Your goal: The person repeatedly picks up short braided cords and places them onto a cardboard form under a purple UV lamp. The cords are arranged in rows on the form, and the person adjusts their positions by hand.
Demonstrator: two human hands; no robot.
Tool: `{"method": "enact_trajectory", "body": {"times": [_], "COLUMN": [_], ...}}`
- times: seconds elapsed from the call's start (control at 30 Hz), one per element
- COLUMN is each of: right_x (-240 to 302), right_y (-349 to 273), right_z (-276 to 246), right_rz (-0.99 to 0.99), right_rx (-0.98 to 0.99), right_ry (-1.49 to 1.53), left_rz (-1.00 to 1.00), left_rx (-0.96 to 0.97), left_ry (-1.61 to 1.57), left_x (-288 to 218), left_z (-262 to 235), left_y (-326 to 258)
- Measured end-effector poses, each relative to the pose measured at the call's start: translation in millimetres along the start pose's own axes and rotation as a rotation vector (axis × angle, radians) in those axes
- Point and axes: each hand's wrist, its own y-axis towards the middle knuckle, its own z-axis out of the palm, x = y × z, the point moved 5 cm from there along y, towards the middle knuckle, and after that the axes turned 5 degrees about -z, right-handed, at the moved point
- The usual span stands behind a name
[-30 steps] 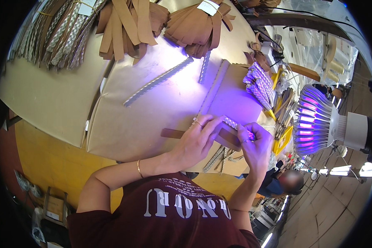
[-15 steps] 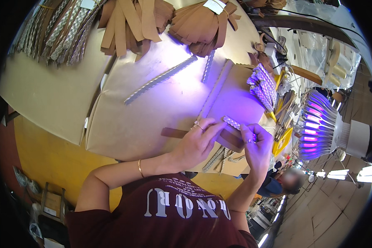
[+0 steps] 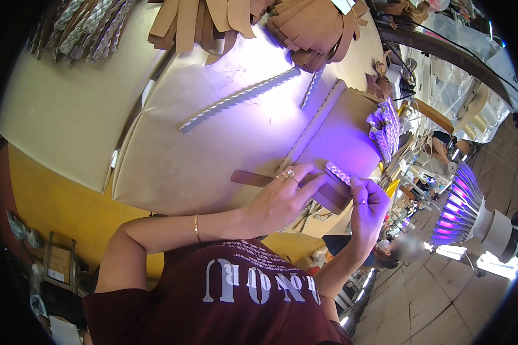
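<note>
A short braided strip [image 3: 337, 172], lit violet, has its near end pinched between the thumb and fingers of my right hand [image 3: 369, 208]. Its other end points away to the left, over a flat brown strip [image 3: 248, 178]. That brown strip passes beneath my left hand [image 3: 286, 194], whose fingers are stretched out and rest on it, beside the braid. Both hands are at the near edge of a tan padded board [image 3: 213, 167]. A long braided strip [image 3: 239, 99] lies farther off on the board, and a shorter braid [image 3: 312, 90] is right of it.
Bundles of brown strips [image 3: 319, 29] and braided cords [image 3: 89, 29] line the far side. A stack of braided pieces [image 3: 385, 131] sits right of my hands. A finned lamp [image 3: 460, 210] glows violet at the right. Another person [image 3: 385, 253] is in the background.
The view has shifted a little, moving the board and lamp within the picture. My left fingers lie flatter on the brown strip; my right hand still pinches the short braid.
</note>
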Motion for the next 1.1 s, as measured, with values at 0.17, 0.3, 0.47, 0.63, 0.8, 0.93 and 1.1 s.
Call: {"method": "enact_trajectory", "body": {"times": [0.17,0.3,0.47,0.63,0.8,0.93,1.1], "right_x": [2.1,2.5,1.8,2.7,0.2,-3.3,-3.0], "right_y": [-1.4,-1.1,0.2,0.3,-0.1,-2.0,-5.2], "right_z": [2.1,3.3,2.9,4.0,1.8,-0.9,2.1], "right_rz": [0.03,0.026,0.015,-0.068,-0.063,0.002,-0.038], "right_rx": [-0.001,-0.001,0.009,-0.021,-0.001,0.013,-0.013], "right_ry": [-0.098,-0.149,-0.122,-0.128,-0.033,0.049,0.018], "left_rz": [-0.051,-0.039,-0.092,-0.095,-0.059,-0.008,-0.011], "left_rx": [0.027,0.022,0.035,0.071,0.066,0.033,0.013], "left_ry": [-0.051,-0.049,-0.087,-0.073,-0.03,0.009,-0.014], "left_x": [1.2,1.0,3.7,3.7,3.3,4.0,4.3], "left_z": [-0.3,0.8,3.2,3.6,4.6,5.4,4.0], "left_y": [-0.8,0.0,-0.9,-0.7,-0.4,-0.8,-2.2]}}
